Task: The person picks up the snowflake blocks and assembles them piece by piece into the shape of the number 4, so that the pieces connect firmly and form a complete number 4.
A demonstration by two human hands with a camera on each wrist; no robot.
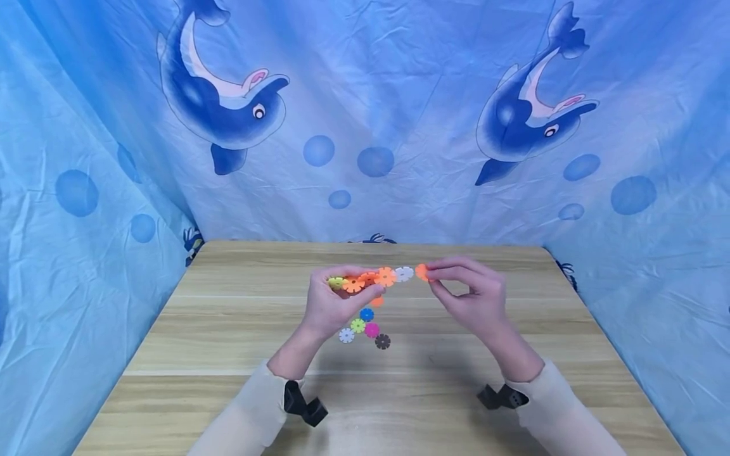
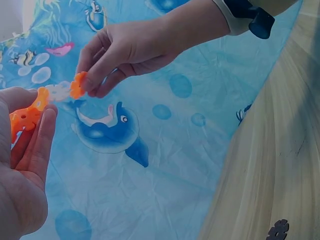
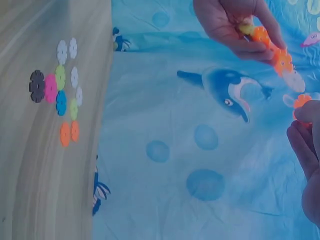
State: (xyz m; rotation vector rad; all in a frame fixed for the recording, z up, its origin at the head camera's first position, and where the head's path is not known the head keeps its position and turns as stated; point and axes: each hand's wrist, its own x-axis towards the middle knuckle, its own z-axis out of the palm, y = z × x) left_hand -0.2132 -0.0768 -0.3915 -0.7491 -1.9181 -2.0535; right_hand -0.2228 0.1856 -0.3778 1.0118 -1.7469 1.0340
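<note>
Above the table, my left hand (image 1: pixel 333 310) grips a chain of notched plastic snowflake discs (image 1: pixel 386 277). A yellow-green disc (image 1: pixel 336 283) sits near the palm, followed by several orange ones, and a pale translucent disc (image 1: pixel 403 274) ends the chain on the right. My right hand (image 1: pixel 473 294) pinches a single orange disc (image 1: pixel 421 272) between thumb and fingertips, close beside that pale end. In the left wrist view this orange disc (image 2: pixel 78 85) lines up edge-on with the pale disc (image 2: pixel 59 92). Part of the chain is hidden by the left fingers.
Loose discs lie on the wooden table (image 1: pixel 228 354) below the hands: blue (image 1: pixel 367 315), pink (image 1: pixel 372 330), dark (image 1: pixel 383 342) and others. The right wrist view adds several pale discs (image 3: pixel 74 77) and orange discs (image 3: pixel 65 134). A blue dolphin-print curtain (image 1: pixel 353 82) surrounds the table.
</note>
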